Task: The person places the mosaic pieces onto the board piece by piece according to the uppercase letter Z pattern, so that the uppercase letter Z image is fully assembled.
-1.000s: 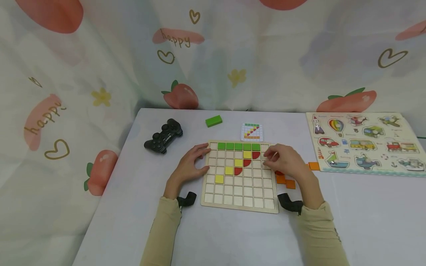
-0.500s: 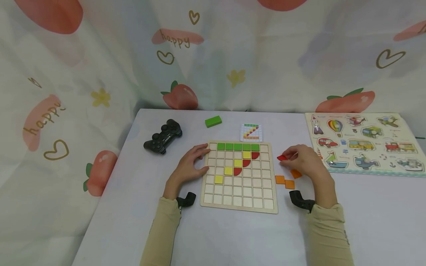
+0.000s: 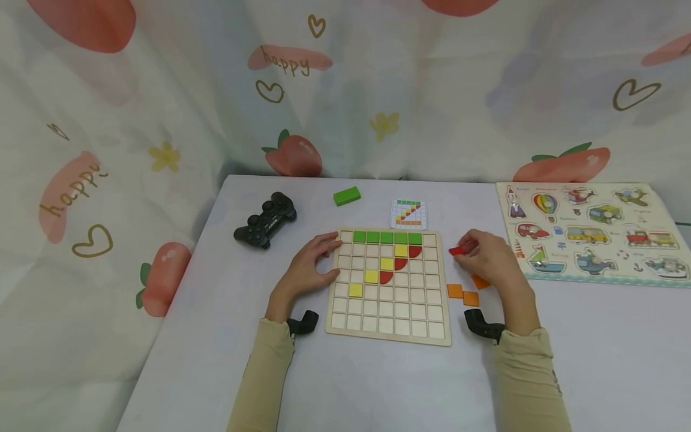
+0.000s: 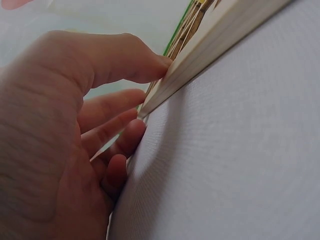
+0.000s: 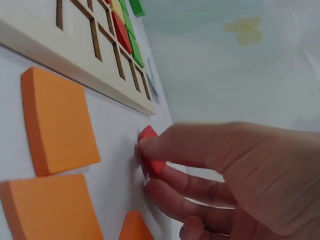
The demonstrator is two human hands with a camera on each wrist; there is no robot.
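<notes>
A wooden grid board lies flat, with green tiles along its far row, yellow squares in a diagonal and red quarter-circle tiles beside three of them. My left hand rests at the board's left edge; in the left wrist view its thumb touches the wooden rim and the fingers are spread loosely. To the right of the board, my right hand pinches a red tile between thumb and fingers, close over the table.
Orange square tiles lie right of the board, one partly under the right hand. Behind the board are a pattern card and a green block. A black game controller sits back left, a picture puzzle board back right.
My right hand has moved from the board's right side out to the right and taken hold of a red tile. The left hand stays at the board's edge.
</notes>
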